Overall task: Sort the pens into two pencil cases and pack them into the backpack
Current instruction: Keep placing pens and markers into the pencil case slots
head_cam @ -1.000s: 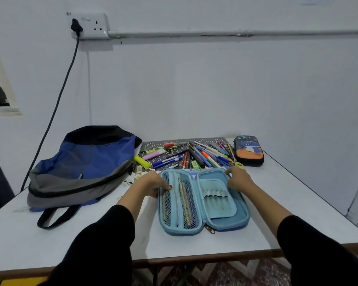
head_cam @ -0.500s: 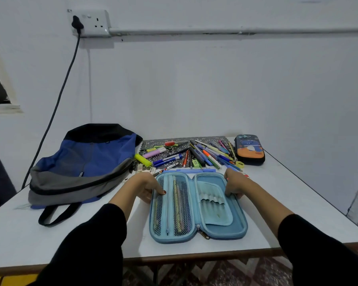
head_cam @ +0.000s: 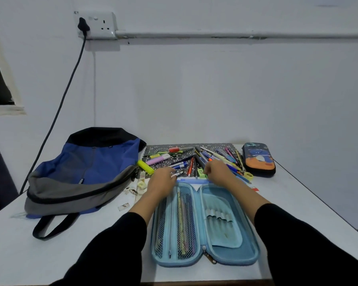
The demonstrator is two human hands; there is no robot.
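Note:
An open light-blue pencil case [head_cam: 225,259] lies flat near the table's front edge, with a few pencils behind the mesh of its left half. Behind it, a pile of pens [head_cam: 215,153] is spread over a dark patterned mat [head_cam: 159,148]. My left hand [head_cam: 161,181] is at the pile's near left edge, fingertips pinching a dark pen with a white tip. My right hand [head_cam: 217,172] is curled over the pile's near middle beside a green item; its fingers are hidden. A shut dark pencil case [head_cam: 258,159] with an orange picture lies at the back right. The blue-and-grey backpack [head_cam: 87,168] lies on the left.
A yellow highlighter [head_cam: 145,167] lies between backpack and mat. Small erasers and paper scraps [head_cam: 142,183] are scattered left of the blue case. A black cable [head_cam: 56,114] hangs from the wall socket behind the backpack. The white table [head_cam: 91,254] ends at the right and front.
Both hands have left the top corners of the blue case and reached forward into the pen pile. The case has slid nearer to the front edge.

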